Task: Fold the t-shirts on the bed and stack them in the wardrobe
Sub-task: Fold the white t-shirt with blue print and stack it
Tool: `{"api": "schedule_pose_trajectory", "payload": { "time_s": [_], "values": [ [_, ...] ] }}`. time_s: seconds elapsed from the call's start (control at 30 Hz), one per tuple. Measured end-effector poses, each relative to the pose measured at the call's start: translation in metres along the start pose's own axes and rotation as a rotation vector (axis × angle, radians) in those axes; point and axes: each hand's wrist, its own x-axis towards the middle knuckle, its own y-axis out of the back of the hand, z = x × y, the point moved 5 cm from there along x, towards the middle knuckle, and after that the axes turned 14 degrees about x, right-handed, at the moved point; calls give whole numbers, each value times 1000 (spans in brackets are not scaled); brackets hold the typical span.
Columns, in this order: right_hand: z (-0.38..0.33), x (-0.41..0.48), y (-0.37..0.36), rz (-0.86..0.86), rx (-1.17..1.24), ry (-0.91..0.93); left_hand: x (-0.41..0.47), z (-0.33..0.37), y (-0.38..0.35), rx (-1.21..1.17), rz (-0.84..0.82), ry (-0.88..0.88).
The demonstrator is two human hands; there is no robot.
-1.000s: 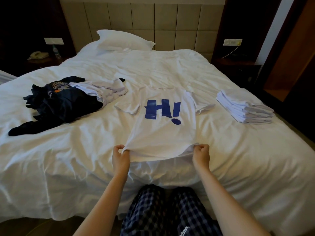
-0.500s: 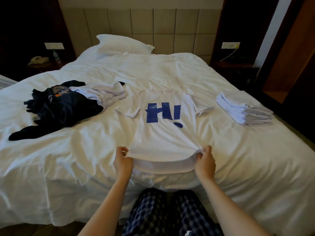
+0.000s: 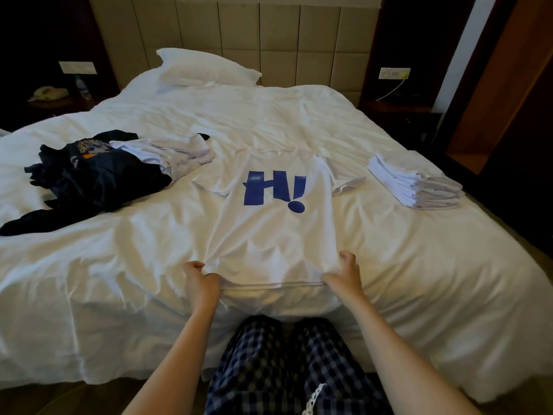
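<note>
**Hem gripped at both corners, shirt runs straight away from you**

Your L hand and R hand each have fingers clamped on a hem corner of the white t-shirt, hem taut btwn them near the front edge of the bed. Shirt lies flat, print-up, long axis running from your hands toward the collar, sleeves out L and R. Both hands equally near, so I'd judge either can lead the fold. Bed surface soft, rumpled. Farther: dark unfolded pile L, folded stack R, pillow by headboard.
</note>
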Motion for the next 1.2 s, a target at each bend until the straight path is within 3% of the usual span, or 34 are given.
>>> {"api": "schedule_pose_trajectory", "payload": {
  "time_s": [0.1,0.17,0.23,0.37,0.53,0.63,0.7,0.9,1.1,1.2],
  "values": [
    [7,8,-1,76,370,-153,0,0,1,-12,4,-32],
    [14,12,6,140,457,-244,2,-1,2,-11,6,-73],
    [18,15,15,178,335,-227,3,0,5,-14,17,-114],
    [5,13,35,438,257,-58,8,4,13,-151,151,-152],
    [23,1,54,462,153,-263,6,-20,3,-69,43,-131],
    [5,-6,55,544,167,-51,8,-23,5,-122,75,-163],
    [-1,-12,55,599,189,-26,9,-21,7,-136,103,-170],
    [24,-19,56,475,-17,-332,15,-42,2,149,-104,-230],
    [6,-14,54,495,-37,-271,8,-23,8,219,-122,-318],
    [1,-11,54,516,-62,-260,7,-24,13,182,-77,-277]
  ]
}}
